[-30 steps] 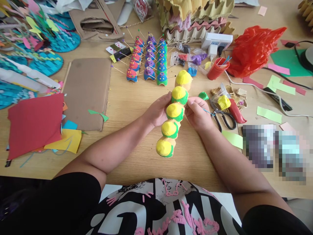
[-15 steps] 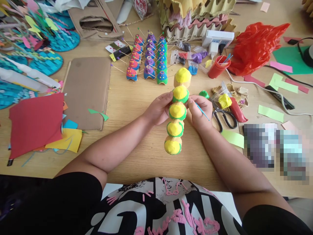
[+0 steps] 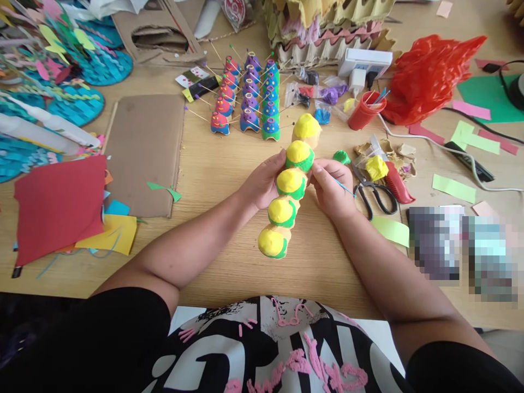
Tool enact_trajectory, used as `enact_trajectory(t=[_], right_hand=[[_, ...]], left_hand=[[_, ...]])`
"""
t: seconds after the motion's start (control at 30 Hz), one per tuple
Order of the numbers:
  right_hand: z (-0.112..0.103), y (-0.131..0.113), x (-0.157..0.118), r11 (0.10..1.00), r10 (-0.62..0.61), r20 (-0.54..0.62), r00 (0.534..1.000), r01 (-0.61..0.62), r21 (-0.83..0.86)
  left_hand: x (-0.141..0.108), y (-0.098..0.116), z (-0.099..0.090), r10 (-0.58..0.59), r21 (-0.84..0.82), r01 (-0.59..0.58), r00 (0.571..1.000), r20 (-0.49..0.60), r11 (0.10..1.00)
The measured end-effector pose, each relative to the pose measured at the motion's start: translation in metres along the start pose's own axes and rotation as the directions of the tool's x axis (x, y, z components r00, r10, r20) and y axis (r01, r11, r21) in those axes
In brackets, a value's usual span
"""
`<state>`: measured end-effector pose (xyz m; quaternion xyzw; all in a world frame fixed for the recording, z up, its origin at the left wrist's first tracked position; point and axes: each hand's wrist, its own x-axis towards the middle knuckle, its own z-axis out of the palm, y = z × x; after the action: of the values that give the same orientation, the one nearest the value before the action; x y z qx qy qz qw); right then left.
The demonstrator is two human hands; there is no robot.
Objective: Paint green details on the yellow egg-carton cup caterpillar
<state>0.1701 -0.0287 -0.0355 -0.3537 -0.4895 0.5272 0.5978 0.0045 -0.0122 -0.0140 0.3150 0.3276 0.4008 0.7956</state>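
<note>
Strip (image 3: 291,183) swung toward seven o'clock, left hand (image 3: 264,183) pinching it, right hand (image 3: 333,192) gripping stick (image 3: 345,188); only one-o'clock dome (image 3: 307,126) lacked visible green.

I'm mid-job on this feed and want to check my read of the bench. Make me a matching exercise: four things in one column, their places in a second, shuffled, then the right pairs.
Things
1. Yellow-and-green bumpy strip
2. Thin blue stick
3. Black-handled scissors
4. Brown cardboard

Places
A. On the table, to the right of the right hand
B. Partly under a green paper scrap
C. Gripped by the left hand
D. Held in the right hand

Right pairs: 1-C, 2-D, 3-A, 4-B
</note>
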Motion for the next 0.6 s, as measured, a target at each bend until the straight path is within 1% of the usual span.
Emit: enact_trajectory(t=[0.2, 0.33, 0.47, 0.53, 0.6], right_hand=[[0.002, -0.0039, -0.0002, 0.999, 0.038, 0.012, 0.999, -0.038, 0.006], [0.0026, -0.0048, 0.0003, 0.999, 0.043, 0.003, 0.999, -0.043, 0.018], [0.0023, -0.0047, 0.0011, 0.999, 0.024, 0.023, 0.999, -0.025, 0.038], [0.0021, -0.0043, 0.0011, 0.999, 0.02, 0.021, 1.0, -0.021, 0.038], [0.0016, -0.0035, 0.0009, 0.999, 0.016, 0.009, 1.0, -0.016, 0.032]], left_hand=[[0.0005, 0.0008, 0.0024, 0.056, 0.005, -0.056, 0.998, 0.028, 0.998], [0.001, -0.0018, 0.0006, 0.048, 0.028, -0.049, 0.999, 0.005, 0.998], [0.0015, -0.0041, -0.0009, 0.075, 0.034, -0.074, 0.997, -0.008, 0.997], [0.0003, -0.0031, -0.0001, 0.069, 0.03, -0.069, 0.998, -0.011, 0.997], [-0.0018, -0.0012, 0.001, 0.034, 0.018, -0.033, 0.999, -0.002, 0.999]])
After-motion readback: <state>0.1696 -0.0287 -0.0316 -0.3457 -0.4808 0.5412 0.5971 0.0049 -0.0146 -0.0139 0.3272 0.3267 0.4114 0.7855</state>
